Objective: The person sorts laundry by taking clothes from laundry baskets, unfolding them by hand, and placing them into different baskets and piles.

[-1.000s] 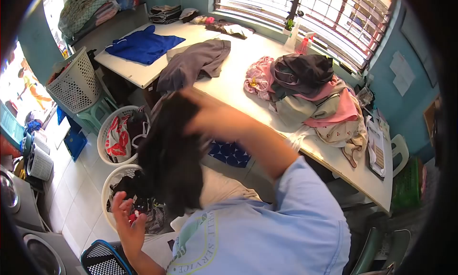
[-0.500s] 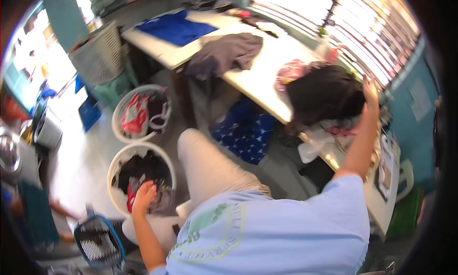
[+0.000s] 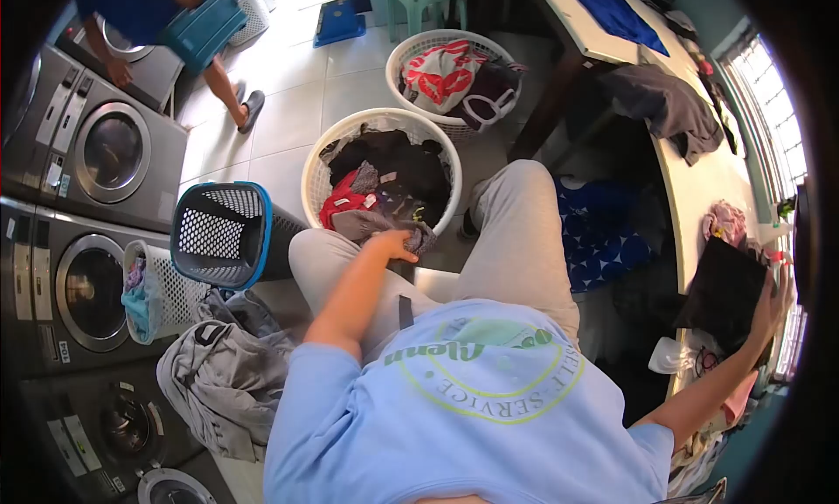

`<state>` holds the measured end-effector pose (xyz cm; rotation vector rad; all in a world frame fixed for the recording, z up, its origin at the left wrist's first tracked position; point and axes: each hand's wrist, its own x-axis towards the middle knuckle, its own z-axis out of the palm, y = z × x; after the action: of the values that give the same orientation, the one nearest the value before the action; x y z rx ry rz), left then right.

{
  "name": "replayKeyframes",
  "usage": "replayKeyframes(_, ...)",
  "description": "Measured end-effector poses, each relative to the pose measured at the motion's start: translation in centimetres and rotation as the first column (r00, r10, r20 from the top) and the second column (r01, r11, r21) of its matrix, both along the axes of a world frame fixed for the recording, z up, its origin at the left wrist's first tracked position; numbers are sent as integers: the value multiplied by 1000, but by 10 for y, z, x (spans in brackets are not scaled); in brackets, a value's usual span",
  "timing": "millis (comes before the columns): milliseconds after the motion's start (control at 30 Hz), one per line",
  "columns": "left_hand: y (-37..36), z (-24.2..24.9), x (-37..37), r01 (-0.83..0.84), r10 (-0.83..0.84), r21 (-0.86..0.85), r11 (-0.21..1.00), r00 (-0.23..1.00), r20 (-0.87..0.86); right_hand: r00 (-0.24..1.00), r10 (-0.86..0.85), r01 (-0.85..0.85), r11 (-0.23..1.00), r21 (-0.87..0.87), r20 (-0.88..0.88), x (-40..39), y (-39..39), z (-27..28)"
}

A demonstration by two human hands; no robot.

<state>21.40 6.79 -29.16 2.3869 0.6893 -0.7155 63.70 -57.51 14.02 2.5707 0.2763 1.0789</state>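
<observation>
My left hand (image 3: 391, 245) is at the near rim of a white laundry basket (image 3: 312, 176), its fingers closed on a grey-brown garment (image 3: 354, 226). Black clothes (image 3: 393, 159) and a red garment (image 3: 345, 195) lie in the same basket. To the right, my right hand (image 3: 769, 305) rests with fingers stretched along the edge of a black garment (image 3: 721, 285) that lies flat on the white table (image 3: 699, 176). A pink patterned cloth (image 3: 724, 220) sits just beyond it.
A second white basket (image 3: 393, 76) holds red-and-white and dark clothes. At left stand an upright dark basket with blue rim (image 3: 265, 233), grey clothes (image 3: 223, 373) and front-loading machines (image 3: 114, 150). A person carrying a teal basket (image 3: 205, 27) walks past. Blue cloth (image 3: 599, 237) hangs under the table.
The view has swung left and down. My left hand, earlier above the basket, is now on the grey-brown garment. The black garment on the table looks flatter. The person at left has moved.
</observation>
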Motion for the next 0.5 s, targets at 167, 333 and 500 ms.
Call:
replayKeyframes(167, 14, 5, 13, -5, 4, 14, 1000, 1000, 30, 837, 506, -490, 862, 128, -209, -98, 168, -1)
replayKeyframes(333, 30, 72, -13, -607, 521, -104, 788, 567, 638, 325, 817, -374, 574, 728, -477, -143, 234, -31)
replayKeyframes(500, -21, 142, -18, -570, 530, -362, 738, 158, 833, -63, 841, -420, 467, 778, -538, -180, 305, -67)
